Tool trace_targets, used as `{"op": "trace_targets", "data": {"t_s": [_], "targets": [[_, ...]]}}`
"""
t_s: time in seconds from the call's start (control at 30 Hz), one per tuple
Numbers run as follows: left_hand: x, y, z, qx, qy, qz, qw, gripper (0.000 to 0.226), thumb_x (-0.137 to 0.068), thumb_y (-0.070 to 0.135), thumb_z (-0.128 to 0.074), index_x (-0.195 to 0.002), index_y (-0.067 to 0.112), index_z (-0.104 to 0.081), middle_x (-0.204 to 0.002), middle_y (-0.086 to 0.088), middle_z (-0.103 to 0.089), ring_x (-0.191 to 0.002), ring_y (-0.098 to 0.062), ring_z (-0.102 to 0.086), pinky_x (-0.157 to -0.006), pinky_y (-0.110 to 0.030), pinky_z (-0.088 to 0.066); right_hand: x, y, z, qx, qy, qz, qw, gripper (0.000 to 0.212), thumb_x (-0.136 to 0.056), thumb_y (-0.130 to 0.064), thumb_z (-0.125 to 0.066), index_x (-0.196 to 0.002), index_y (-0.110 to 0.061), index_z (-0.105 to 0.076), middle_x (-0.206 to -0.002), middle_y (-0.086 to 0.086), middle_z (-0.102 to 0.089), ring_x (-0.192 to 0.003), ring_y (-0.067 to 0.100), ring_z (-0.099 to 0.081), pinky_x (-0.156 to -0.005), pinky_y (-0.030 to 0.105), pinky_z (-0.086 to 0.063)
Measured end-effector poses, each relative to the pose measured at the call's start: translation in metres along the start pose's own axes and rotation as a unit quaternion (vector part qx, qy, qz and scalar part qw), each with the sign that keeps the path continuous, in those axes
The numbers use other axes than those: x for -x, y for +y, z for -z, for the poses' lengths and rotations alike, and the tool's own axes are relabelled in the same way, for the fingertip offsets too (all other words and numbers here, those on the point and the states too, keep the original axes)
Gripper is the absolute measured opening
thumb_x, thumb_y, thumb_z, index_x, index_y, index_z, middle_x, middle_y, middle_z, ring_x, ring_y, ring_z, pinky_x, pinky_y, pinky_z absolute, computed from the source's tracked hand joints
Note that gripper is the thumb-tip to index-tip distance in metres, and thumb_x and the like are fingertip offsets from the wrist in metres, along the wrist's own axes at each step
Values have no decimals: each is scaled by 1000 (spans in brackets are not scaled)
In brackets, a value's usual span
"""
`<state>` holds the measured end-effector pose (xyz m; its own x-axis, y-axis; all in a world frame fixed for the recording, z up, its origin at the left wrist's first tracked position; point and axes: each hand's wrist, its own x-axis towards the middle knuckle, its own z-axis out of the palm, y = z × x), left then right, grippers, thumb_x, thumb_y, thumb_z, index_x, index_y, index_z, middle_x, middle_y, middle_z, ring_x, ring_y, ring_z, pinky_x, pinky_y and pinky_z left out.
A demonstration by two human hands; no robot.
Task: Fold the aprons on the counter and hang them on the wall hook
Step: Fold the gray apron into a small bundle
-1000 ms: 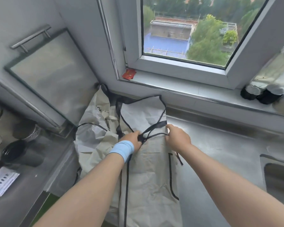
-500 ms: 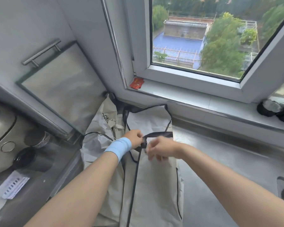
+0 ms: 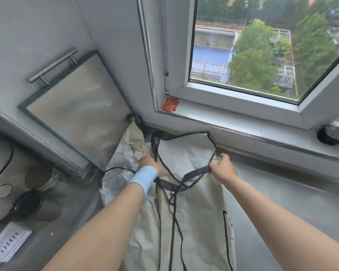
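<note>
Judging from how the cloth lies, the folding is only partly done. The beige fabric apron with black trim (image 3: 194, 222) lies lengthwise on the grey steel counter (image 3: 282, 212), its bib end just below the white window ledge (image 3: 233, 122). Its sides seem turned in to a narrow strip, yet the bib is spread flat and the ties trail loose down the middle. A second crumpled pale apron (image 3: 121, 169) lies partly under it, below the ledge's left end, and looks unfolded. No wall hook shows, so both the hanging and most of the folding appear left to do.

The right hand (image 3: 222, 169) pinches the apron's wide black strap (image 3: 194, 174) by the bib's right edge, drawing it taut across the cloth. The left hand (image 3: 149, 163), with a light-blue wristband, rests at the bib's left edge. Its fingers are hidden in the fabric, so whether they grasp anything cannot be told. The cloth looks thin, creased and limp.
</note>
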<state>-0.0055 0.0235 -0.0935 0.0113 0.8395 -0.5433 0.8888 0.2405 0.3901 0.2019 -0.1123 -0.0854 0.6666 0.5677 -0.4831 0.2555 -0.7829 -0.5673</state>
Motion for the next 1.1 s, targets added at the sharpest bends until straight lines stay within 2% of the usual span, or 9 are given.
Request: {"op": "trace_targets", "data": {"t_s": [0.07,0.2,0.33,0.47,0.53,0.67,0.83,0.97,1.1], "targets": [[-16,-4,-6,16,-22,18,999,54,-88,19,-56,-136,-3,-46,-137,-18,-51,-123,-35,-53,-100,-35,-46,-4,8,-5,-32,-14,-1,999,57,-83,-24,-60,-139,-19,-50,-119,7,-67,-113,32,-59,-82,32,-43],[-13,10,-3,46,-46,-56,996,28,-90,16,-58,-117,12,-65,-123,4,-57,-113,-25,-54,-97,-27,-41,-4,17,4,-56,41,36,997,7,-77,-24,-65,-75,-22,-72,-74,-6,-71,-81,23,-64,-71,35,-50],[3,52,-8,207,-84,-190,956,20,-85,7,-65,-102,16,-68,-105,-1,-70,-91,-15,-62,-91,-25,-50,6,33,47,-51,172,57,982,8,-89,-28,-60,-85,-22,-62,-86,-1,-67,-85,26,-58,-70,36,-43],[32,106,-29,222,-165,-256,926,17,-84,10,-68,-100,17,-65,-92,-4,-66,-56,-14,-55,-51,-22,-48,11,67,90,-24,257,10,966,6,-94,-29,-55,-91,-24,-54,-94,3,-65,-89,30,-54,-70,38,-42],[42,122,-46,192,-201,-263,924,27,-86,10,-63,-111,18,-63,-98,-4,-65,-60,-19,-59,-60,-28,-54,12,82,104,-31,281,10,959,10,-95,-27,-57,-103,-22,-55,-108,8,-65,-96,31,-55,-74,39,-43],[41,109,-71,-25,-85,-305,948,40,-89,5,-51,-126,20,-54,-127,-2,-55,-112,-24,-56,-97,-34,-46,23,97,92,130,357,26,925,66,-88,-32,-65,-144,-10,-36,-140,16,-42,-125,35,-43,-100,47,-38],[39,58,-94,-242,-85,-332,908,41,-92,25,-50,-132,16,-43,-142,-11,-39,-131,-31,-38,-108,-43,-34,52,107,12,175,166,184,953,53,-94,-31,-57,-143,-20,-42,-153,9,-28,-138,29,-33,-109,48,-38],[26,33,-104,-366,-132,-330,860,94,-85,60,-52,-155,24,-2,-162,-2,10,-149,-25,8,-120,-47,-9,57,121,-20,163,25,143,976,75,-94,-56,-44,-156,-36,-7,-165,2,8,-150,23,-6,-121,51,-13],[-3,29,-80,-449,-99,-264,848,96,-84,55,-54,-153,29,8,-161,-1,18,-148,-28,14,-120,-48,-10,43,133,-7,214,-21,108,971,77,-93,-66,-34,-153,-46,8,-164,0,16,-152,24,-3,-119,54,-4]]}}
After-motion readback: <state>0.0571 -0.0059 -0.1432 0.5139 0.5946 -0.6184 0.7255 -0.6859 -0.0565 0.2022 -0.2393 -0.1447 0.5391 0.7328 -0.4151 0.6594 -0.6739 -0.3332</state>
